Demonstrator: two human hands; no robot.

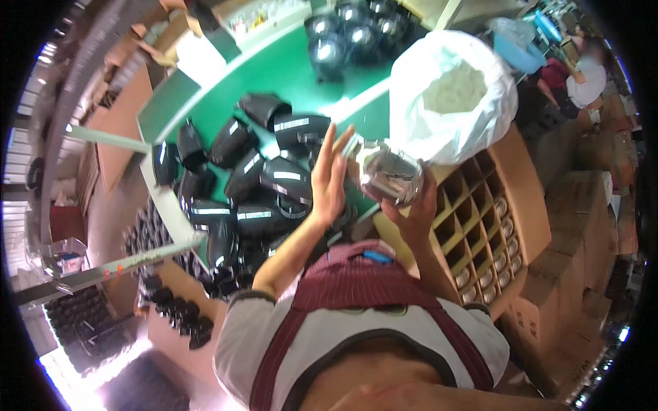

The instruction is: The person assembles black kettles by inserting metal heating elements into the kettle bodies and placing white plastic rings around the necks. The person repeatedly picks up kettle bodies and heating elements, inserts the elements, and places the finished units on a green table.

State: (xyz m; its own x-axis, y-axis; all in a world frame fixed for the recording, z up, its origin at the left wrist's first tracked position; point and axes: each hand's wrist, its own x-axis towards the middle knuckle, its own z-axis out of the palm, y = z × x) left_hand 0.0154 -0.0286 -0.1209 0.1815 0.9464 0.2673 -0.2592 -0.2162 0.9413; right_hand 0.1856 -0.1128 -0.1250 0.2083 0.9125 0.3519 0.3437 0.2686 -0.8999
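Observation:
My right hand (419, 207) is wrapped round the wide end of a shiny silvery rounded vessel (389, 171), held tilted above the lap. Its narrower end points up and left, toward my left hand (330, 179). That left hand is stretched out with its fingers long and apart beside the vessel's narrow end; whether the fingertips touch it, I cannot tell. To the left of my left hand lie several glossy black rounded shells (284, 179), piled on the green tabletop (205, 109). Just beyond the vessel stands an open white plastic bag (411, 82) with pale grey contents.
At right, an open cardboard box (524, 185) with dividers holds several silvery round pieces. Dark shiny round pieces (343, 41) stand at the table's far side. Closed cartons (538, 315) stack at far right, and a seated person (582, 79) is beyond. Black parts (179, 312) fill a box at lower left.

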